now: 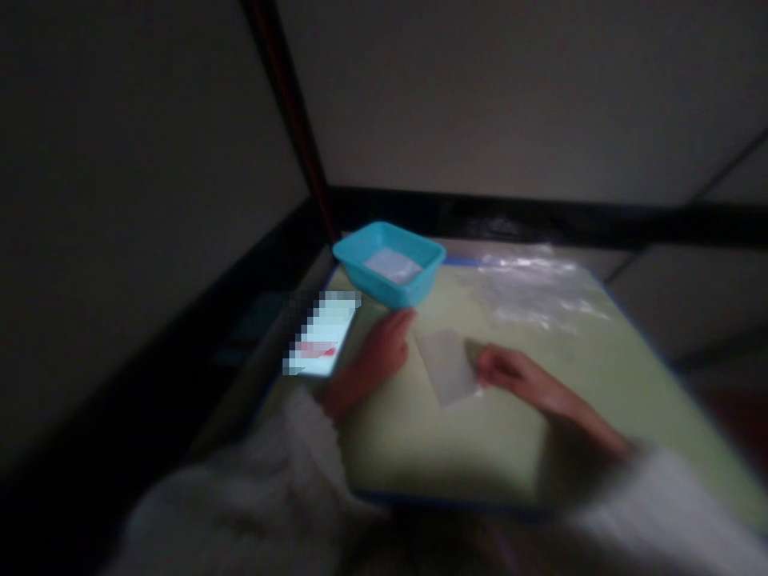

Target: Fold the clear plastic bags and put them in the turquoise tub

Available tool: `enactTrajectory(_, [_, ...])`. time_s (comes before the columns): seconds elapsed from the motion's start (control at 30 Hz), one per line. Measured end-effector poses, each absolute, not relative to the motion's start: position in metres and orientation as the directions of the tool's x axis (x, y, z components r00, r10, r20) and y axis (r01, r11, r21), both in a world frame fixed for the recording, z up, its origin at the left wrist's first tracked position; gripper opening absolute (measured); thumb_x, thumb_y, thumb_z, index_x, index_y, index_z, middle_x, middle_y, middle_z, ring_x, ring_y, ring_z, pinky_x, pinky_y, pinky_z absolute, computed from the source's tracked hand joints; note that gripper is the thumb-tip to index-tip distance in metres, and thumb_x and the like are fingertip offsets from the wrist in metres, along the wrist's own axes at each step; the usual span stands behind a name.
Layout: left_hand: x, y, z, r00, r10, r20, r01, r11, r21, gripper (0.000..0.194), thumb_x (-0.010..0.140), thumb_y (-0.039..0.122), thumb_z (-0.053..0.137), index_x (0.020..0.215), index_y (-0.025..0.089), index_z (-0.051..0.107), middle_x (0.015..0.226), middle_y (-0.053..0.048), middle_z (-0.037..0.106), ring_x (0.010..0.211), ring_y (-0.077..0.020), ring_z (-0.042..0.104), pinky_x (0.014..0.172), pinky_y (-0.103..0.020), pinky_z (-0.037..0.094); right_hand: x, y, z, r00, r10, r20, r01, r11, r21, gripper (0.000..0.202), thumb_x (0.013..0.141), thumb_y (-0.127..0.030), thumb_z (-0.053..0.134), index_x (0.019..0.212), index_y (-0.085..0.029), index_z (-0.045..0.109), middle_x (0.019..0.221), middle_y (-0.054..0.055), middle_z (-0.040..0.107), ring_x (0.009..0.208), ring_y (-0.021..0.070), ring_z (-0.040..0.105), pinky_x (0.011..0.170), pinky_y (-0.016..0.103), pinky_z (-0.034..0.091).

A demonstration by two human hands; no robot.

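Note:
A pale, flat rectangular packet (449, 368) lies at the middle of the yellow-green table (414, 448). My right hand (510, 372) is closed at the packet's right edge, thumb and fingers pinched on it. To the left of the packet is my left hand (387, 348), apart from it, fingers pointing forward just below the basket; blur hides how its fingers are set. The blue basket (384, 290) holds a whitish flat item (393, 264).
Clear plastic bags (534, 284) are spread over the table's back right. A lit phone (324, 336), partly pixelated, lies by the left edge beside my left forearm. Pale walls rise behind and to the left.

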State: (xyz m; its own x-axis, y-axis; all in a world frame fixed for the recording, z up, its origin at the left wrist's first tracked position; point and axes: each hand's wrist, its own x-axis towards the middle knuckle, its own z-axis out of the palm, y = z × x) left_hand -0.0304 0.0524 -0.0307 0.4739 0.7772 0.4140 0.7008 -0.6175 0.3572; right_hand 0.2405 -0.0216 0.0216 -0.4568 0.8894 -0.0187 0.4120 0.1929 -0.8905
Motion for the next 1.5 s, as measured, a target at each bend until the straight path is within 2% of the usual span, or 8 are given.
enactTrajectory(0.1, [-0.022, 0.042, -0.021, 0.428, 0.802, 0.416, 0.711, -0.583, 0.393, 0.048, 0.081, 0.011, 0.039, 0.128, 0.014, 0.048, 0.131, -0.011, 0.053, 0.124, -0.0221, 0.048, 0.108, -0.042, 0.038, 0.241, -0.022, 0.022, -0.482, 0.876, -0.023, 0.454, 0.228, -0.861, 0.017, 0.086, -0.031, 0.05, 0.074, -0.019, 0.049, 0.068, 0.0, 0.056, 0.063, 0.0145, 0.054, 0.059, 0.027, 0.043])
enactTrajectory(0.2, [-0.009, 0.025, -0.012, 0.481, 0.783, 0.393, 0.7, -0.614, 0.366, 0.039, 0.085, 0.021, 0.044, 0.123, 0.015, 0.053, 0.128, -0.011, 0.057, 0.119, -0.0219, 0.052, 0.105, -0.04, 0.041, 0.244, -0.021, 0.021, -0.417, 0.909, 0.007, 0.556, 0.261, -0.789, 0.019, 0.086, -0.029, 0.048, 0.07, -0.019, 0.049, 0.063, -0.002, 0.052, 0.057, 0.0122, 0.048, 0.053, 0.024, 0.038])
enactTrajectory(0.27, [-0.001, 0.013, -0.01, 0.544, 0.764, 0.345, 0.706, -0.64, 0.304, 0.042, 0.086, 0.028, 0.047, 0.125, 0.012, 0.052, 0.134, -0.013, 0.052, 0.124, -0.0232, 0.049, 0.107, -0.038, 0.039, 0.244, -0.02, 0.021, -0.39, 0.92, 0.028, 0.601, 0.277, -0.75, 0.02, 0.087, -0.028, 0.046, 0.07, -0.018, 0.05, 0.062, -0.002, 0.051, 0.055, 0.0113, 0.045, 0.051, 0.023, 0.036])
enactTrajectory(0.47, [0.008, -0.007, -0.014, 0.628, 0.754, 0.19, 0.741, -0.655, 0.15, 0.073, 0.086, 0.049, 0.047, 0.138, -0.002, 0.032, 0.148, -0.025, 0.026, 0.14, -0.0321, 0.02, 0.115, -0.045, 0.02, 0.245, -0.019, 0.02, -0.384, 0.922, 0.056, 0.652, 0.313, -0.691, 0.021, 0.088, -0.027, 0.045, 0.071, -0.018, 0.051, 0.063, -0.001, 0.054, 0.055, 0.0126, 0.047, 0.052, 0.024, 0.037])
enactTrajectory(0.7, [0.006, -0.008, -0.018, 0.63, 0.757, 0.171, 0.75, -0.651, 0.119, 0.079, 0.086, 0.057, 0.043, 0.138, -0.001, 0.03, 0.147, -0.027, 0.026, 0.14, -0.0352, 0.019, 0.113, -0.047, 0.019, 0.245, -0.021, 0.022, -0.417, 0.907, 0.06, 0.689, 0.358, -0.63, 0.022, 0.089, -0.024, 0.043, 0.071, -0.018, 0.054, 0.065, 0.001, 0.057, 0.057, 0.014, 0.051, 0.055, 0.026, 0.039])
enactTrajectory(1.07, [0.002, 0.016, -0.023, 0.729, 0.66, 0.179, 0.641, -0.751, 0.16, 0.08, 0.088, 0.058, 0.041, 0.142, 0.001, 0.026, 0.151, -0.023, 0.017, 0.143, -0.031, 0.008, 0.116, -0.044, 0.012, 0.246, -0.023, 0.03, -0.574, 0.818, 0.043, 0.64, 0.481, -0.6, 0.027, 0.091, -0.026, 0.044, 0.072, -0.019, 0.061, 0.069, 0.002, 0.061, 0.061, 0.0156, 0.055, 0.06, 0.028, 0.044])
enactTrajectory(1.3, [-0.004, 0.013, 0.0, 0.917, 0.344, 0.201, 0.3, -0.928, 0.219, 0.062, 0.092, 0.045, 0.041, 0.146, 0.021, 0.023, 0.154, -0.007, 0.019, 0.144, -0.0223, 0.01, 0.117, -0.042, 0.012, 0.258, -0.029, 0.039, -0.751, 0.659, 0.038, 0.566, 0.672, -0.478, 0.033, 0.093, -0.023, 0.039, 0.083, -0.022, 0.069, 0.079, 0.005, 0.066, 0.073, 0.0185, 0.059, 0.069, 0.032, 0.046])
enactTrajectory(1.5, [-0.005, 0.015, -0.003, 0.954, 0.22, 0.203, 0.169, -0.956, 0.24, 0.06, 0.093, 0.044, 0.041, 0.146, 0.023, 0.023, 0.152, -0.005, 0.027, 0.142, -0.0212, 0.018, 0.117, -0.042, 0.015, 0.262, -0.028, 0.032, -0.784, 0.62, 0.033, 0.55, 0.718, -0.427, 0.03, 0.091, -0.015, 0.04, 0.086, -0.02, 0.069, 0.082, 0.006, 0.067, 0.077, 0.0194, 0.06, 0.073, 0.034, 0.046])
